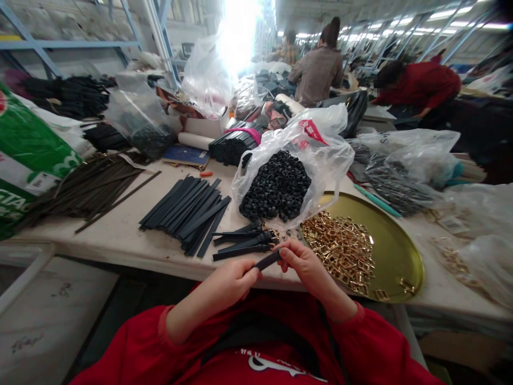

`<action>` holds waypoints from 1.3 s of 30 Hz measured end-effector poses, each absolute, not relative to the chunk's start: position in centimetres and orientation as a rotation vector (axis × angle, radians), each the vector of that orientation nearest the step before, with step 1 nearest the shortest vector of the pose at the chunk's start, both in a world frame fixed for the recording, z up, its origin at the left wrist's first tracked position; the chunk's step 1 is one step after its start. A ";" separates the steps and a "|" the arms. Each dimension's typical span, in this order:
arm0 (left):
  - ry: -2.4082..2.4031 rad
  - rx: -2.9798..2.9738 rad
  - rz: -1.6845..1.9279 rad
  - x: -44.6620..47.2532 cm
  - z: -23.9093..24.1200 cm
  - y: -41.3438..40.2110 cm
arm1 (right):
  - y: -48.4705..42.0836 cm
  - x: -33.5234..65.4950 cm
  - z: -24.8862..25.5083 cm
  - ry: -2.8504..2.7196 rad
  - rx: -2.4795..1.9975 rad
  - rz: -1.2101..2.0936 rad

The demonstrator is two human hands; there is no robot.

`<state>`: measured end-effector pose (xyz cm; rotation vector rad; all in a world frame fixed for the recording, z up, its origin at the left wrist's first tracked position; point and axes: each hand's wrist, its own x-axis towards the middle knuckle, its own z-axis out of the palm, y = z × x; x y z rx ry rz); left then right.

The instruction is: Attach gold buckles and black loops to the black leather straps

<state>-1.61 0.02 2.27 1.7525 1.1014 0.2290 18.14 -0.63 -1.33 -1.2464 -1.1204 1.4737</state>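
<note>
A short black strap (267, 261) stretches between my two hands at the table's front edge. My left hand (240, 275) is closed on its left end. The fingers of my right hand (294, 256) pinch the other end; whether a small part is also in them I cannot tell. Just beyond lie several black straps with gold buckles (244, 239). To their left is a pile of loose black straps (186, 211). A plastic bag of small black loops (276, 184) stands open behind. Right of my right hand, gold buckles (340, 251) are heaped on a round gold tray (395, 240).
Long brown strips (96, 184) and a green bag (32, 155) are at the left. Behind are a blue notebook (186, 155) and a bundle of dark strips (234, 143). A teal pen (377, 200) lies behind the tray, near plastic bags (404, 160). Other people work farther back.
</note>
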 end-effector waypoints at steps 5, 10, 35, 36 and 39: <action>0.996 1.813 0.208 -1.6 3.6 -0.5 | -2.2 17.1 -1.4 -1.312 -1.286 1.441; 1.138 1.682 0.374 -0.5 2.6 -1.0 | -3.0 15.2 -1.8 -1.079 -1.265 1.421; 1.046 1.270 0.547 3.0 0.6 0.6 | 5.2 26.6 -3.0 -2.108 -2.162 0.192; 1.038 1.304 0.539 3.0 0.6 0.6 | 5.1 26.6 -3.1 -2.105 -2.146 0.194; 1.035 1.367 0.524 2.7 0.6 0.6 | 4.3 26.4 -2.9 -2.095 -2.082 0.181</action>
